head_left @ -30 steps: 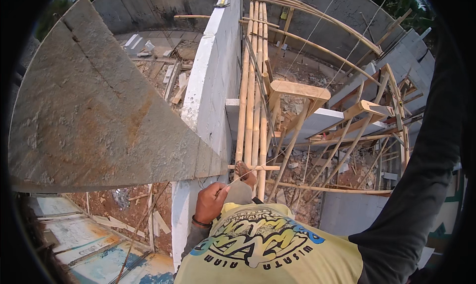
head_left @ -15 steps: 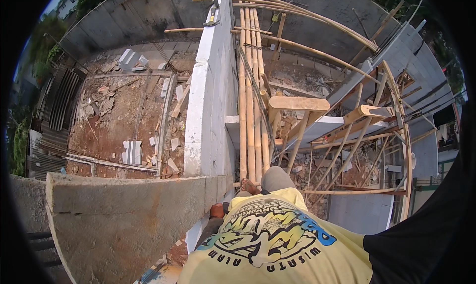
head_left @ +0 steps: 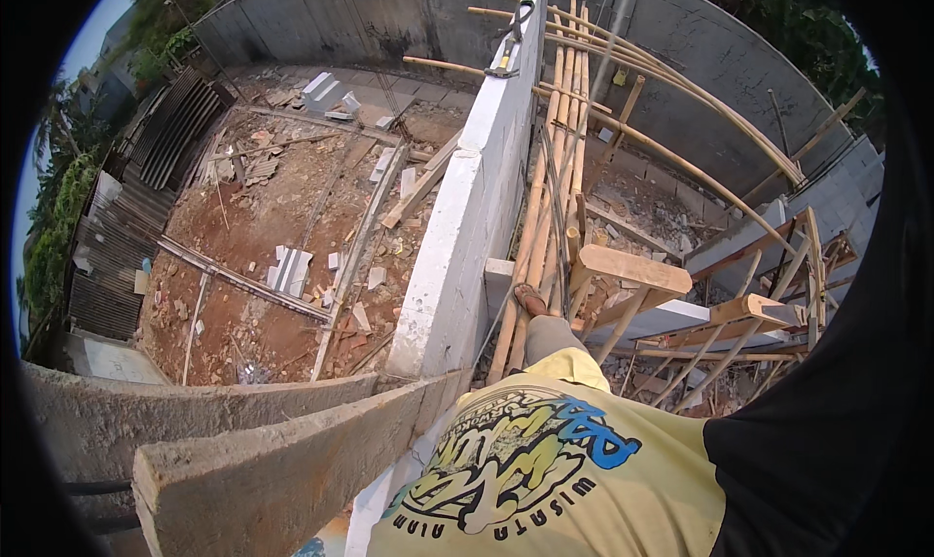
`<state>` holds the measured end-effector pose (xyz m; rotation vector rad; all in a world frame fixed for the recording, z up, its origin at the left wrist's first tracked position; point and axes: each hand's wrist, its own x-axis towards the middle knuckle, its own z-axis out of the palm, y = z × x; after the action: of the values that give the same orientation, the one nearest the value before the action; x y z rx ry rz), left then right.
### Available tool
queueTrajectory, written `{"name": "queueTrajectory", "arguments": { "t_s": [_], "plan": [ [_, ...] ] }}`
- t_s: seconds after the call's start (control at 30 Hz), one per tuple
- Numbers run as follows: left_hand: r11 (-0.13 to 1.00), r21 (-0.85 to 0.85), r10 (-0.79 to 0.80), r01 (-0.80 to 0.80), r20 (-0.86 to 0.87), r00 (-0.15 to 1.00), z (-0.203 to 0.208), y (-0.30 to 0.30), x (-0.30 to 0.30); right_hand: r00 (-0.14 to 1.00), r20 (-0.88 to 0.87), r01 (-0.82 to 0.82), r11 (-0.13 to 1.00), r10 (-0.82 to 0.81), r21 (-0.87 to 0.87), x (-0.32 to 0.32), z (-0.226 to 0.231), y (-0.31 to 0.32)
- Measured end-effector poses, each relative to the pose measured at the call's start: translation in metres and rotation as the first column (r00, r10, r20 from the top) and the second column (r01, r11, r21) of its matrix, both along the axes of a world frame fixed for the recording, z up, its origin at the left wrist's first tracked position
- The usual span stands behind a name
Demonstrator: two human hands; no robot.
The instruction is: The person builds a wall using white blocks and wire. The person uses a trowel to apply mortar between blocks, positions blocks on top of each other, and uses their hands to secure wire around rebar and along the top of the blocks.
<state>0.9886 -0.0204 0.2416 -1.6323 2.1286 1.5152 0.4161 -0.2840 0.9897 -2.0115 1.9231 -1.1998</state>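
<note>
The white wall [head_left: 438,275] carries a hammer [head_left: 510,49], the bamboo poles [head_left: 561,134] a foot [head_left: 531,301].

Plank [head_left: 282,471] is super rough and matt, gritty like dried cement. White wall [head_left: 452,207] looks chalky and dull; hammer [head_left: 505,63] near its top edge's far end has a metal head. Bamboo poles [head_left: 541,202] are smooth, kinda glossy. Shirt [head_left: 642,489] is matt cloth.

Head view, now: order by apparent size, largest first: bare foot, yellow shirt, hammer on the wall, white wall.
1. Yellow shirt, very near the camera, which enlarges it
2. White wall
3. Hammer and bare foot: unranked; hammer longer but thinner, areas look alike
</note>
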Motion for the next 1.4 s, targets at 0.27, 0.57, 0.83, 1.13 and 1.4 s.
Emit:
{"name": "queueTrajectory", "arguments": {
  "t_s": [0.27,0.57,0.83,1.13,1.4],
  "plan": [
    [0.855,-0.035,0.519,-0.518,0.051,0.853,0.046,0.013,-0.075,0.965,-0.05,-0.258,0.966,0.259,0.021,-0.014,0.002,-0.176],
    [0.505,-0.004,0.857,-0.863,-0.12,0.502,0.261,-0.084,-0.219,0.839,-0.042,-0.539,0.839,0.543,0.081,0.011,-0.027,-0.366],
    [0.226,0.305,0.902,-0.925,-0.425,0.08,0.351,-0.216,-0.317,0.68,0.008,-0.723,0.668,0.733,0.177,0.086,-0.104,-0.47],
    [0.255,0.673,0.879,-0.695,-0.461,-0.123,0.306,-0.28,-0.343,0.679,0.498,-0.733,0.521,0.539,0.436,0.05,-0.362,-0.349],
    [0.378,0.766,0.775,-0.519,-0.569,-0.275,0.327,-0.323,-0.334,0.581,0.777,-0.811,0.245,0.241,0.531,0.001,-0.461,-0.193]
  ]
}}
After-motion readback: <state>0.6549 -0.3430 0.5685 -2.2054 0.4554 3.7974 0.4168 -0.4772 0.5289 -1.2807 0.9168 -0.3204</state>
